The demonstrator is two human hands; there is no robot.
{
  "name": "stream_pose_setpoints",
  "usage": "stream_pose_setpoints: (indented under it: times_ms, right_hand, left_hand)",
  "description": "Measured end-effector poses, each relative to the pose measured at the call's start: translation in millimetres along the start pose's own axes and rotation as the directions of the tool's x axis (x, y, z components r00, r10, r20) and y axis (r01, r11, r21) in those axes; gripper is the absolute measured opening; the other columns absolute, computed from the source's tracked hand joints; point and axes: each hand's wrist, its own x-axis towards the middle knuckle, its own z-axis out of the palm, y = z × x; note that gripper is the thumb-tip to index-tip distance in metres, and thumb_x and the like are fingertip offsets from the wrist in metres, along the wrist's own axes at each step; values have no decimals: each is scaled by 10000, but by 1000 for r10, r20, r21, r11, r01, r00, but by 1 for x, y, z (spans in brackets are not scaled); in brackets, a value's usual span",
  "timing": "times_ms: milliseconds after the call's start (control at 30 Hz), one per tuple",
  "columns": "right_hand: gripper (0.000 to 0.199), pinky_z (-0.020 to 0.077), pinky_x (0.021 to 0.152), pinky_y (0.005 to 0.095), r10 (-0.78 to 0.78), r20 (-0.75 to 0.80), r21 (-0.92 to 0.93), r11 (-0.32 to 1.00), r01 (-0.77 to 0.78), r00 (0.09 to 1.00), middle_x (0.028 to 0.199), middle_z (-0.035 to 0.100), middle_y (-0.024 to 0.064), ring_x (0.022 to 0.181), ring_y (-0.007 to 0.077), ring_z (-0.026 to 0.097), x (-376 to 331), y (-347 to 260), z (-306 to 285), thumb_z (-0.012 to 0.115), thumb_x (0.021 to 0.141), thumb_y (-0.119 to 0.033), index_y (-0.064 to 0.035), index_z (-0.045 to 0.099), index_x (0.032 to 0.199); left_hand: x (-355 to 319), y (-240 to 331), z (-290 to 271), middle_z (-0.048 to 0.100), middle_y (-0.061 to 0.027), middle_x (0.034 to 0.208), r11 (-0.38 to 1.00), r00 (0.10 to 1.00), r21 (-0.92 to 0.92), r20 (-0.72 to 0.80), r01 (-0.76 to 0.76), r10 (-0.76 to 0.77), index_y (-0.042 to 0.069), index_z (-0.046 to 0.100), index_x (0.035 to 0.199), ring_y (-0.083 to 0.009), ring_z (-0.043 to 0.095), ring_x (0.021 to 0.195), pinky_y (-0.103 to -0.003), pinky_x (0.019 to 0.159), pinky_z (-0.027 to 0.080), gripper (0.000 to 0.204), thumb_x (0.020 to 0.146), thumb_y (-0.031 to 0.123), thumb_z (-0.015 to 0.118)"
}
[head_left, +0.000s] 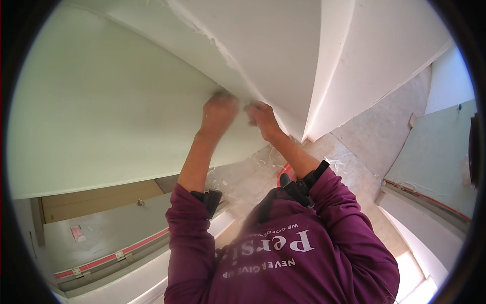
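purple top [288, 273] | left hand [219, 110], right hand [261, 117] by green panel [111, 111] | curled, contents unclear

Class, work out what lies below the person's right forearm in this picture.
Part of a red, curved object shows below the right forearm, with white-flecked floor around it. The forearm and black armband hide the rest; its full shape cannot be told.

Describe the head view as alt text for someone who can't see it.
The wearer's left hand and right hand, bare and slightly blurred, are close together near a large pale green panel and white surface. A purple sweatshirt fills the lower middle.
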Motion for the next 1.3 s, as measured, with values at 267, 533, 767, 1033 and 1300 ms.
stream_pose_setpoints:
  times_ms: [267,533,767,1033,1300]
  right_hand:
    - [123,412,504,249,1,7,3,1000,-1,1000,574,412,-22,519,77,410,-1,-1,0,553,746,-160,-63,520,678]
    - [124,416,505,251,11,12,-17,1000,-11,1000,575,414,-16,520,83,413,0,0,0,550,740,-159,-52,523,683]
    - [126,427,507,250,-7,20,-29,1000,8,1000,578,428,-7,531,92,429,2,1,-1,546,741,-154,-38,540,692]
    - [155,382,537,247,11,21,-67,998,-10,1000,588,380,-54,546,58,374,0,-2,1,580,750,-189,-106,493,652]
    - [112,377,531,249,17,43,-9,1000,-17,999,602,385,-54,550,61,373,2,0,-5,576,758,-197,-110,536,699]
  left_hand:
    - [-1,3,-4,557,-75,601,1000,1000,-11,0,18,-18,49,568,728,-221,550,558,-328,495,462,101,682,78,653]
    - [2,2,-5,511,-33,589,999,999,41,51,-17,15,114,517,612,-181,550,604,-298,537,465,82,635,80,588]
    - [3,-3,-5,558,-76,592,996,998,86,57,-32,27,48,568,684,-212,554,546,-306,491,466,114,705,114,658]
    - [3,-2,-7,513,-27,612,994,996,64,36,-87,85,120,530,635,-165,559,625,-299,553,474,79,630,55,576]
    - [-1,15,0,564,-81,619,976,984,-138,-37,168,-175,37,564,692,-229,546,541,-325,492,454,121,710,118,652]
